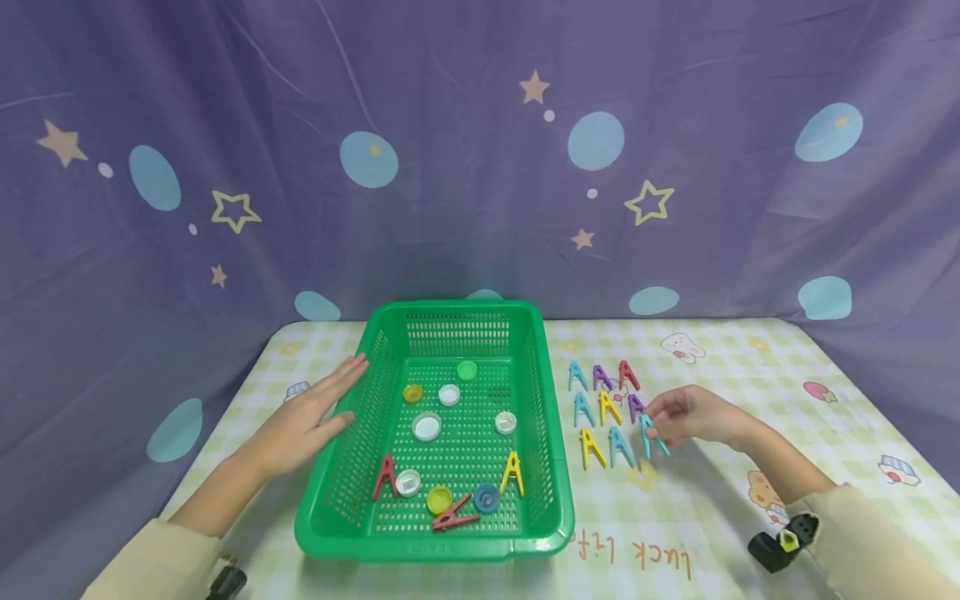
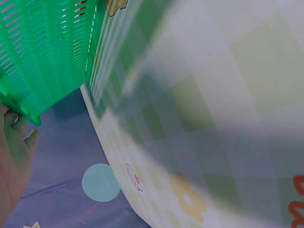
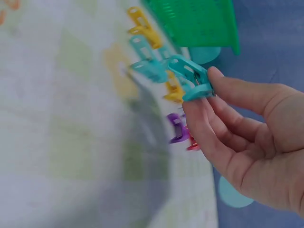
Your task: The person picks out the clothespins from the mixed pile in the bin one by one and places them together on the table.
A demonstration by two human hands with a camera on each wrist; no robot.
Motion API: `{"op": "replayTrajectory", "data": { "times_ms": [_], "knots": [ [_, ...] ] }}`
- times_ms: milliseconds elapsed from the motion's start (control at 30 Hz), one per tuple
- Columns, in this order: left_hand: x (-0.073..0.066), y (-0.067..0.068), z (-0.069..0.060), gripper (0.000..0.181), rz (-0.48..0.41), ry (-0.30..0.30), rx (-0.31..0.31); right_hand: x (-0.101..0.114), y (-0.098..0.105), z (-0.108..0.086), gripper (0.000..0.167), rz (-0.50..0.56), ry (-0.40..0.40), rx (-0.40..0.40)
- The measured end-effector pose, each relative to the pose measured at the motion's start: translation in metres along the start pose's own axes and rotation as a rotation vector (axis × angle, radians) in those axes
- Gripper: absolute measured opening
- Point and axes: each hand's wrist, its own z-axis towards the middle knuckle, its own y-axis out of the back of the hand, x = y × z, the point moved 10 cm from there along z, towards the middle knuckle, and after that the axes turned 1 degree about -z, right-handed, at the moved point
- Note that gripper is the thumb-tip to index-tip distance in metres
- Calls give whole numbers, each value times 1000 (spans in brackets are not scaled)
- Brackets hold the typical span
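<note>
My right hand (image 1: 688, 414) pinches a teal clothespin (image 3: 187, 71) between thumb and fingers, at the lower right end of several clothespins set out in rows. Beside it stand another teal clothespin (image 1: 619, 447) and a yellow clothespin (image 1: 591, 448). A purple clothespin (image 1: 636, 407) is partly behind the fingers. My left hand (image 1: 300, 427) has its fingers extended against the left rim of a green basket (image 1: 557, 467). Inside lie a red clothespin (image 1: 385, 477), a second red clothespin (image 1: 454, 515), a yellow clothespin (image 1: 512, 473) and several bottle caps (image 1: 427, 426).
A checked tablecloth (image 1: 720, 550) covers the table under the basket and rows. Behind the table's far edge hangs a purple curtain (image 1: 465, 233) with stars and ovals. The basket's right wall stands between the rows and the bottle caps.
</note>
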Motion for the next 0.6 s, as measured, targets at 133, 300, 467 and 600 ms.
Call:
{"op": "replayTrajectory", "data": {
  "times_ms": [133,300,467,600],
  "knots": [
    [1,0,0,63,3,3,5,-15,-1,1,46,27,-37,-22],
    [1,0,1,63,-5,6,9,-24,-2,2,43,43,-45,-37],
    [0,0,1,63,-9,6,10,-26,-2,3,45,29,-54,-62],
    [0,0,1,63,-11,7,9,-27,-1,3,43,0,-76,-98]
  ]
}}
